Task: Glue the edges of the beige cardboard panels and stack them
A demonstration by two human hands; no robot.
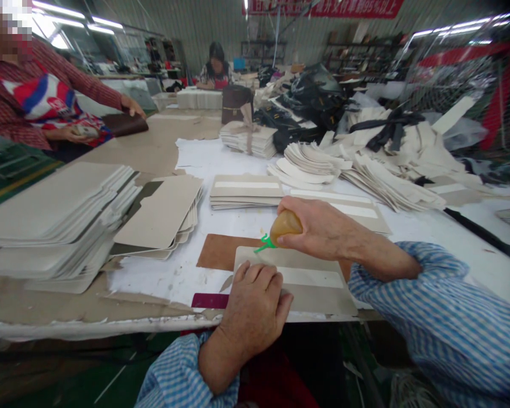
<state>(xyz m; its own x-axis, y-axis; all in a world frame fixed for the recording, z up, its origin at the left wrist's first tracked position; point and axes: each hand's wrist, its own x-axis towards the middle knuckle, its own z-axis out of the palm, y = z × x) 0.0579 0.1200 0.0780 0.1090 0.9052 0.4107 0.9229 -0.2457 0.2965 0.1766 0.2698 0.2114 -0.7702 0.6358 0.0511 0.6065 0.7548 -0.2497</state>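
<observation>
Pressing a grey card panel (306, 280) flat at the table's (161, 283) near edge, we spread our left hand (255, 306), fingers loosely curled, on its left end. Our right hand (323, 229) grips an amber glue bottle (284, 225), green nozzle touching the panel. A brown sheet (221, 252) lies beneath; card stacks (55, 218) sit left.

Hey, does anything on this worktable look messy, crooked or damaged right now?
Yes. The paper table covering is torn and ragged along the front edge, left of the left hand. The card stack at far left has slumped sideways, its sheets fanned out unevenly.
</observation>
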